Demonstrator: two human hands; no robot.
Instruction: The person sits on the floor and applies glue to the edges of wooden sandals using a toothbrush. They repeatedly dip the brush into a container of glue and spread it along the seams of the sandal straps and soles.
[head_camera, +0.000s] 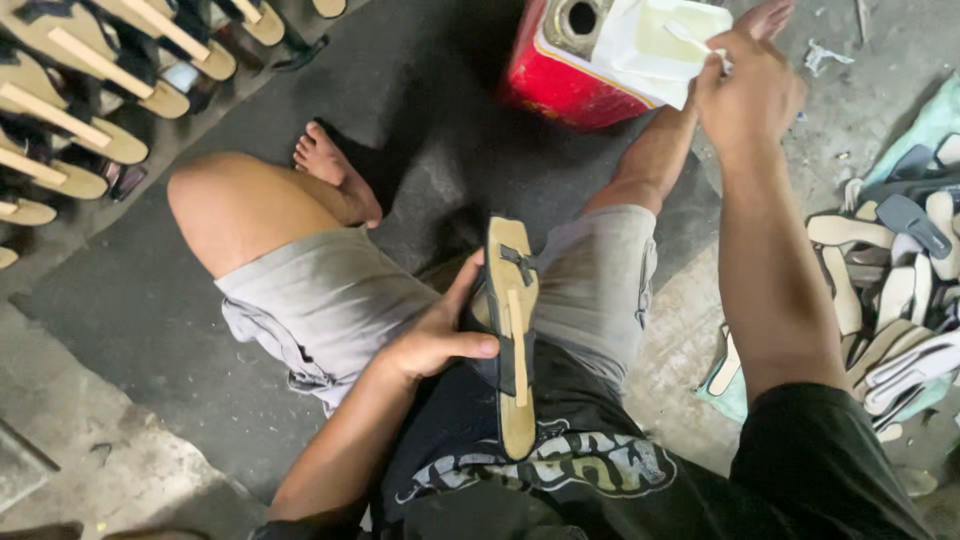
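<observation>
Sandal sole (513, 340): tan, flat, elongated, with dark straps across its upper face and a pale strip running lengthwise down the middle; stands on edge in the lap, between the thighs, over grey shorts (330, 300). Left hand (440, 335): closed on the sole's left edge, thumb lying across the strap, fingers behind. Right hand (745, 85): raised and reaching forward, fingertips pinching a thin pale stick (695, 40) over a white sheet (650, 45) laid on top of a red can (575, 75) with a round opening. Floor (130, 440): bare grey concrete, dusty, with a dark mat (420, 90) under the legs and the can. Left edge of floor: rows of finished tan soles (70, 120) with dark straps, lined up. Right edge of floor: loose heap of pale and grey cut-out insoles (890, 270) on a light green sheet (925, 125).
</observation>
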